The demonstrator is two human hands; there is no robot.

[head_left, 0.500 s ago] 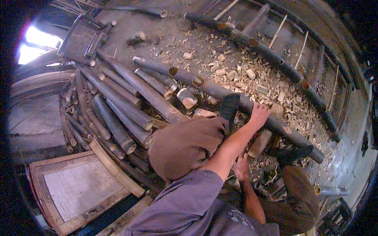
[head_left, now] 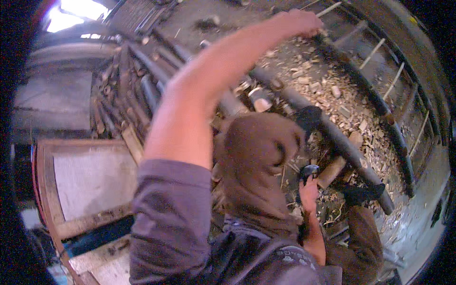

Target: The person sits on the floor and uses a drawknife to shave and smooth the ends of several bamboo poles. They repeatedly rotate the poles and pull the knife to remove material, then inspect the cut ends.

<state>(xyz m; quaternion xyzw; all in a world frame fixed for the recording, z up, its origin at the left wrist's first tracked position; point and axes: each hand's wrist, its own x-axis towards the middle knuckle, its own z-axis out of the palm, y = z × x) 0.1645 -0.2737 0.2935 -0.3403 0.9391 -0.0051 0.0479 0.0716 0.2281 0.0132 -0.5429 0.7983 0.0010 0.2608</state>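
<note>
My left arm stretches far forward, and my left hand is by the far end of a dark bamboo pole with cut openings. Its fingers look curled but are blurred, so a grip cannot be made out. My right hand is low between my legs, closed on a dark, rounded tool with a shiny top. Just beyond the tool lies a short light-brown bamboo piece. A long grey bamboo pole runs diagonally in front of me, with my dark-covered feet against it.
Pale wood chips cover the floor between the poles. Past them lies a ladder-like frame with thin rungs. Stacked bamboo lengths lie to the left, behind a wood-framed panel. A short cut bamboo piece lies near my knee.
My left hand has left the near grey pole and swung up and forward to the farther pole. My right hand now shows the dark tool in it. The view has shifted.
</note>
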